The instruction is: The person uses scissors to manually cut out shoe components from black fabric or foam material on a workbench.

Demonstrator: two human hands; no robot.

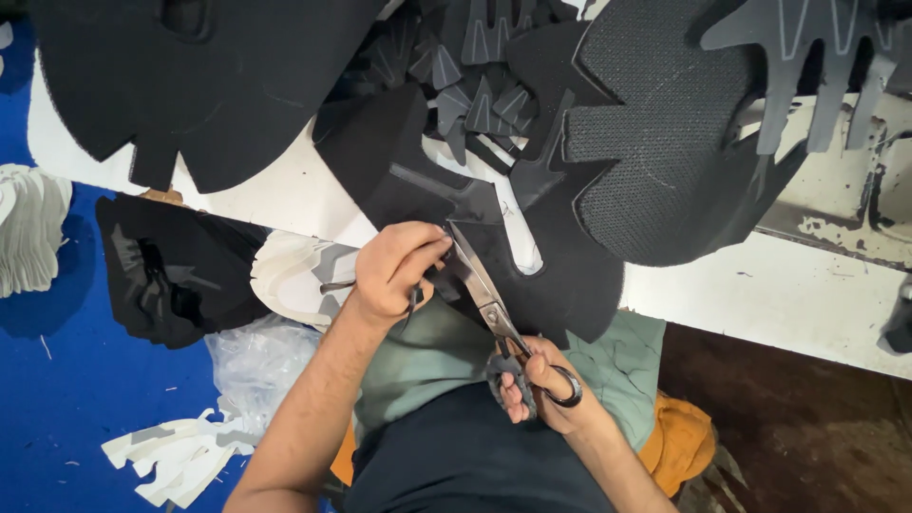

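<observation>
My left hand (394, 271) pinches the edge of a black cut-out fabric piece (560, 266) that lies over the white table's (788, 294) near edge. My right hand (537, 385) grips the handles of metal scissors (484, 294). The blades point up and to the left, with their tips right at the fabric edge beside my left fingers. A thin dark strip hangs below my left hand.
Stacks of black and grey cut fabric shapes (665, 123) cover the table's far side. A large black piece (199, 76) lies at the upper left. Below, on the blue floor (66, 380), are black fabric (171, 275), white scraps (176, 456) and clear plastic (256, 366).
</observation>
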